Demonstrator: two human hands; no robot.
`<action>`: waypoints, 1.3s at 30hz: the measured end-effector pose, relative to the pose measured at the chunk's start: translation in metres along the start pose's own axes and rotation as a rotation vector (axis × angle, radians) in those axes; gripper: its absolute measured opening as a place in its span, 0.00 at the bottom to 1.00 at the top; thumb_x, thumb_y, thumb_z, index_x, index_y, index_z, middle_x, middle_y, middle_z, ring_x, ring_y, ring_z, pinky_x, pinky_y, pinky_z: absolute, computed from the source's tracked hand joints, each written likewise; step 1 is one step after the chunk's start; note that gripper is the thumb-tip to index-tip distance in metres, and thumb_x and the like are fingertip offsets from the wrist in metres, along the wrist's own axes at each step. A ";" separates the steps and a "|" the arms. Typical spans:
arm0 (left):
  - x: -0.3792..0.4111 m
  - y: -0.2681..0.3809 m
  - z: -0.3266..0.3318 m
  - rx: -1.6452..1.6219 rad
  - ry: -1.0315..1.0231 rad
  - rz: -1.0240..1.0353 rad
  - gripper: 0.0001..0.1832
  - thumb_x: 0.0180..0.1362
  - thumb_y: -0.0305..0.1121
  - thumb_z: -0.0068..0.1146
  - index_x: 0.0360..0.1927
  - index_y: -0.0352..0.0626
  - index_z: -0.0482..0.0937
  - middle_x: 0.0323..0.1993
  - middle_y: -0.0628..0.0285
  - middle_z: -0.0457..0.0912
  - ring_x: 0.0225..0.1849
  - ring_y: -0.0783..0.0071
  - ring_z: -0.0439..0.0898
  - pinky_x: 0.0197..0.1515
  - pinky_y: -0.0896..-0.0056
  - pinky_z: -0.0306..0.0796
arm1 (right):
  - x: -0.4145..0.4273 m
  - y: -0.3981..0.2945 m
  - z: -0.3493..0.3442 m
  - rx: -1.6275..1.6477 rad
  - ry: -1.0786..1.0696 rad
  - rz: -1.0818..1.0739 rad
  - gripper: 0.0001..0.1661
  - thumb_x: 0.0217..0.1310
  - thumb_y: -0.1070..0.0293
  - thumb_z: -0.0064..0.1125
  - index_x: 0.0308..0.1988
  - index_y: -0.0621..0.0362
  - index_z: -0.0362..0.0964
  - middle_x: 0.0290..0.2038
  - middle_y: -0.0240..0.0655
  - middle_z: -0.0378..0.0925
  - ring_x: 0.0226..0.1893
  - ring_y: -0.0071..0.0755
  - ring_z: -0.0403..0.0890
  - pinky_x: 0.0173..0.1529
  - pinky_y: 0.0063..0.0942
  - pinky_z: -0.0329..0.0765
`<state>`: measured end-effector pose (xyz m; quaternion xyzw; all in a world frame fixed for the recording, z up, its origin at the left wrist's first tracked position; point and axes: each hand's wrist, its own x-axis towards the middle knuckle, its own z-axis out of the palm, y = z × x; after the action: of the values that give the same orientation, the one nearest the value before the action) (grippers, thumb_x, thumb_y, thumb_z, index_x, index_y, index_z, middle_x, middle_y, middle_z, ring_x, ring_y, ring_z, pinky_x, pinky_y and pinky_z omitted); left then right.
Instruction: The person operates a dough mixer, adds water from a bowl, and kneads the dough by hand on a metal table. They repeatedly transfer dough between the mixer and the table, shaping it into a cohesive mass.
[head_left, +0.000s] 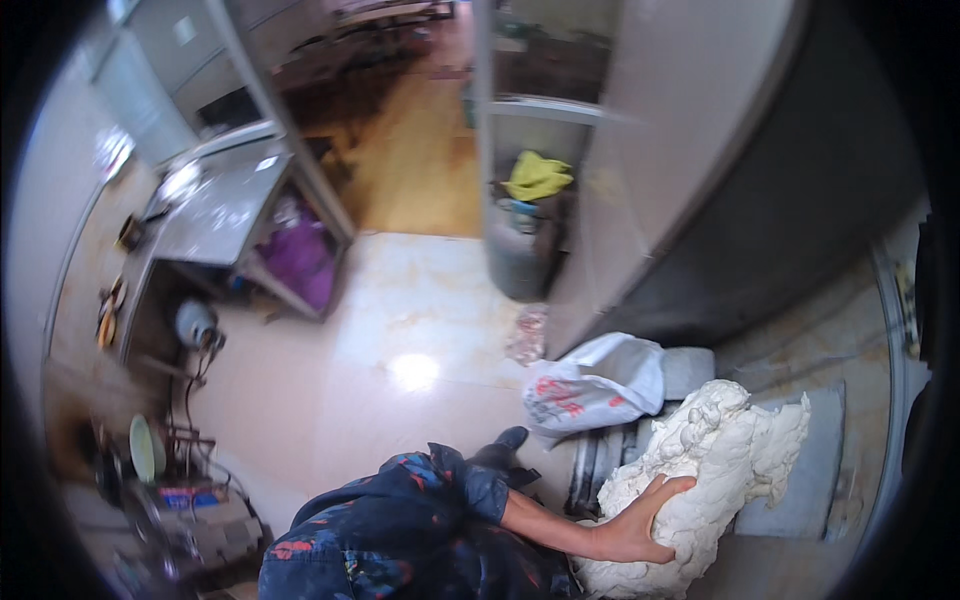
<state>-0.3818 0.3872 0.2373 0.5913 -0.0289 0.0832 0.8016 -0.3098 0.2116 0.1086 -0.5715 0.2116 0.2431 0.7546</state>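
Observation:
A large, lumpy mass of white dough (720, 457) is at the lower right. My left hand (637, 525) reaches across from the body and grips its near side, fingers and thumb spread and pressed into the surface. The dough stretches from the bottom edge up over a grey board, with a ragged flap hanging at its right end. My right hand is out of view. A white plastic bag (592, 390) with red and dark printing stands beside the dough's upper left. I wear dark clothing with colourful patches.
A tall metal cabinet (675, 150) rises behind the bag. A bin (521, 255) with a yellow cloth stands by the doorway. At left are a steel table (217, 210), a purple bag (300, 259), a gas cylinder (196, 324) and a green-rimmed bowl (142, 448).

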 end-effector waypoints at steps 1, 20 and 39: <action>-0.009 -0.002 -0.025 0.031 0.067 -0.011 0.49 0.37 0.31 0.62 0.66 0.41 0.51 0.62 0.48 0.56 0.67 0.51 0.50 0.69 0.59 0.39 | 0.008 0.008 0.026 -0.021 -0.039 0.019 0.27 0.58 0.60 0.55 0.54 0.62 0.65 0.47 0.39 0.75 0.47 0.34 0.76 0.49 0.31 0.75; -0.372 0.382 -0.097 -0.025 0.623 0.251 0.44 0.37 0.31 0.64 0.63 0.41 0.58 0.55 0.48 0.58 0.59 0.59 0.62 0.62 0.67 0.58 | -0.347 0.027 0.261 -0.389 -0.615 0.051 0.24 0.60 0.62 0.53 0.53 0.63 0.66 0.46 0.39 0.76 0.45 0.33 0.77 0.49 0.30 0.76; -0.452 0.479 -0.670 -0.269 1.163 0.695 0.44 0.40 0.18 0.62 0.62 0.38 0.51 0.52 0.52 0.67 0.52 0.66 0.72 0.52 0.67 0.73 | -0.362 0.320 0.924 -0.569 -1.352 0.402 0.22 0.61 0.64 0.51 0.52 0.64 0.67 0.46 0.39 0.76 0.44 0.32 0.78 0.49 0.30 0.77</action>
<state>-0.9419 1.1181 0.4233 0.3026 0.2079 0.6346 0.6801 -0.7534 1.1311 0.3192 -0.4210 -0.2677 0.7183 0.4849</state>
